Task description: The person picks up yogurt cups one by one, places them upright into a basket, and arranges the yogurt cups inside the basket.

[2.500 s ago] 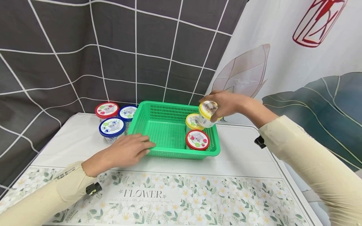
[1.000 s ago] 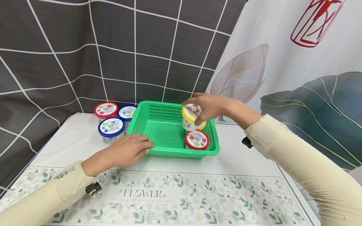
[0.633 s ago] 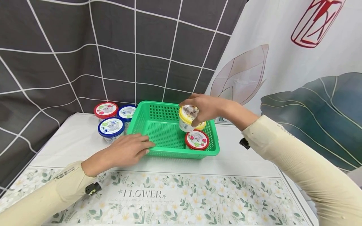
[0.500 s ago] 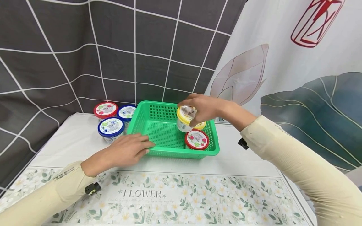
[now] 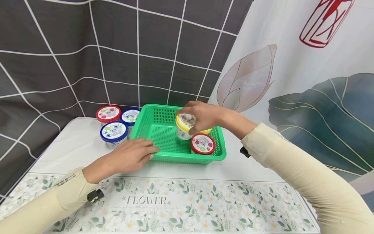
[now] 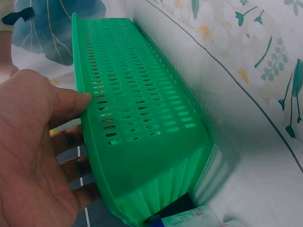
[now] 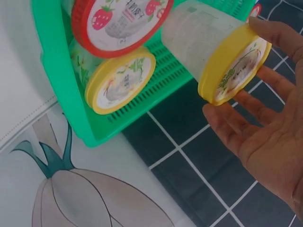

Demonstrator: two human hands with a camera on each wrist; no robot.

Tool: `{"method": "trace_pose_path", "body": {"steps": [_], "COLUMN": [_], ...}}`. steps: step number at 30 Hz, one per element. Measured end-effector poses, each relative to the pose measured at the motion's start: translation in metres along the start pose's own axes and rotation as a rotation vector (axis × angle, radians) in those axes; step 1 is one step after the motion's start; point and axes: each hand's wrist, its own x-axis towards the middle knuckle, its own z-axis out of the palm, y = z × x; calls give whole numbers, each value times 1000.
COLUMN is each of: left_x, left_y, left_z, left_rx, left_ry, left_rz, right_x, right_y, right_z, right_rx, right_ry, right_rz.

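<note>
In the head view, my right hand (image 5: pixel 203 115) holds a yellow-lidded plastic tub (image 5: pixel 181 134) by its lid, over the inside of a green perforated basket (image 5: pixel 178 158). The right wrist view shows thumb and fingers around the edge of the yellow lid (image 7: pixel 218 78), with the tub tilted in that view. Inside the basket's right end sit a red-lidded tub (image 5: pixel 202 144) and a second yellow-lidded tub (image 7: pixel 120 85), mostly hidden in the head view. My left hand (image 5: pixel 132 156) grips the basket's front left rim, thumb outside and fingers over the edge.
Left of the basket stand a red-lidded tub (image 5: pixel 108 113) and two blue-lidded tubs, one behind (image 5: pixel 130 117) and one in front (image 5: pixel 114 131). A floral strip (image 5: pixel 187 204) runs along the table's front. A dark grid curtain (image 5: pixel 117 48) hangs close behind.
My right hand has carried the yellow-lidded tub leftward and lower, from above the basket's right end towards its middle. My left hand stays on the rim.
</note>
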Motion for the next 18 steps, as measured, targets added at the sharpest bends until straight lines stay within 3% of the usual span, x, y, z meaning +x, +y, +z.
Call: {"method": "trace_pose_path", "body": {"steps": [18], "left_x": [0], "left_y": [0], "left_z": [-2], "left_rx": [-6], "left_ry": [-8], "left_rz": [-3], "right_x": [10], "right_y": [-9], "right_z": [20], "right_rx": [11], "right_ry": [-15], "right_rz": [-60]}}
